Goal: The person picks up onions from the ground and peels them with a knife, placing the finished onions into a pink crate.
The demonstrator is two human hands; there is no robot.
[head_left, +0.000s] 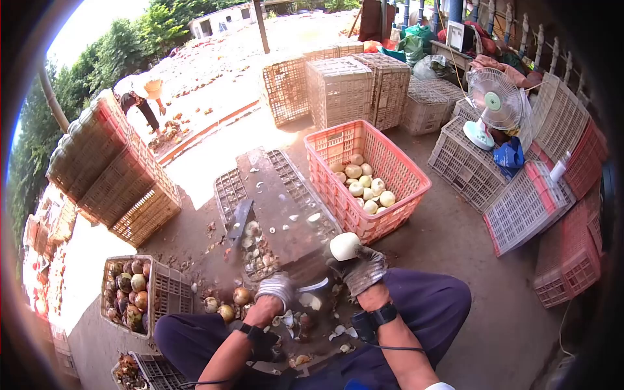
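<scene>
A peeled white onion (345,246) sits in the fingers of my right hand (361,270), which wears a dark, dirty glove and is held by the near corner of the red crate (380,224). My left hand (275,287), in a pale striped glove, is closed low over the near end of the board (279,218). From it juts a thin pale strip that looks like a knife blade (314,285); the handle is hidden. Peeled onions (364,182) lie in the red crate. Unpeeled onions (242,296) and peel scraps (311,301) are around my left hand.
A wide dark blade (241,218) lies along the board's left side. To the left stand a crate of unpeeled onions (133,292) and stacked crates (117,169). A fan (494,101) stands on crates at right. Another person (140,91) bends over outside.
</scene>
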